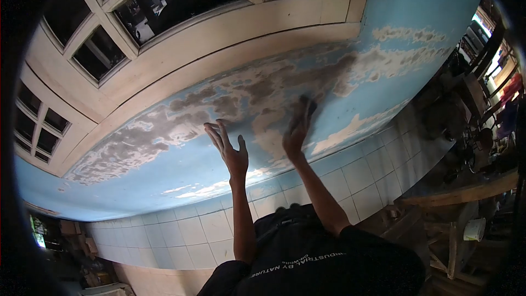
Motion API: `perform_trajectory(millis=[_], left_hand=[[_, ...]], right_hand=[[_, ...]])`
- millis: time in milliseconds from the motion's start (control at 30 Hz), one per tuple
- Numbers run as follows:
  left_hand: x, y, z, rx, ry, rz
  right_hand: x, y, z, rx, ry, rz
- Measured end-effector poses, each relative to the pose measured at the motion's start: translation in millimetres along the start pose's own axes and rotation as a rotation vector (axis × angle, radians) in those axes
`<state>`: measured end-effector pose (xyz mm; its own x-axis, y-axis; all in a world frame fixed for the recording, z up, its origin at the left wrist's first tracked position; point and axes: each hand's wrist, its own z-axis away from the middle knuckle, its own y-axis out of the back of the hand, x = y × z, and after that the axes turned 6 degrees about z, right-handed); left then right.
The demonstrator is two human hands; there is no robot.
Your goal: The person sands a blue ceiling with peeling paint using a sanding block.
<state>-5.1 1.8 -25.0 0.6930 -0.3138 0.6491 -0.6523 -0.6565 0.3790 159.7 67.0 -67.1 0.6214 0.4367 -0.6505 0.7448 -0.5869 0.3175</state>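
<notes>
In the head view my left hand is raised to the blue wall, fingers spread and fingertips at a patch of grey filler. It holds nothing. To its right, my right hand reaches up to the same wall, smeared by motion. A dark grey shape shows at its fingers, and I cannot tell whether it is a held thing or the fingers themselves. Around both hands runs a band of blotchy grey and cream patches, with blue paint between them.
Cream window frames with dark panes sit above the patched band. White tiles line the wall below. At the right stand a wooden bench and a white bucket, with clutter beyond.
</notes>
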Motion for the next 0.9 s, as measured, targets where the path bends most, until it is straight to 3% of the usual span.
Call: perform_trajectory(millis=[67, 167, 367, 467, 600, 667, 900], left_hand=[[-1, 3, 2, -0.008, -0.005, -0.003], [0, 2, 2, -0.013, 0.008, -0.009], [0, 0, 2, 0.004, 0.003, -0.015], [0, 4, 2, -0.018, 0.028, -0.009], [2, 5, 2, -0.033, 0.01, -0.007], [2, 3, 2, -0.019, 0.006, -0.002], [2, -1, 3, 0.002, 0.023, 0.034]], right_hand=[[3, 1, -23, 0.162, -0.063, -0.052], [-10, 4, -31, 0.189, -0.065, -0.08], [-20, 4, 1, 0.007, 0.092, -0.028], [6, 0, -15, 0.067, 0.07, 0.075], [-19, 20, -46, 0.148, -0.004, 0.06], [-19, 14, -42, 0.164, 0.019, -0.072], [-15, 12, -13, 0.016, 0.052, -0.004]])
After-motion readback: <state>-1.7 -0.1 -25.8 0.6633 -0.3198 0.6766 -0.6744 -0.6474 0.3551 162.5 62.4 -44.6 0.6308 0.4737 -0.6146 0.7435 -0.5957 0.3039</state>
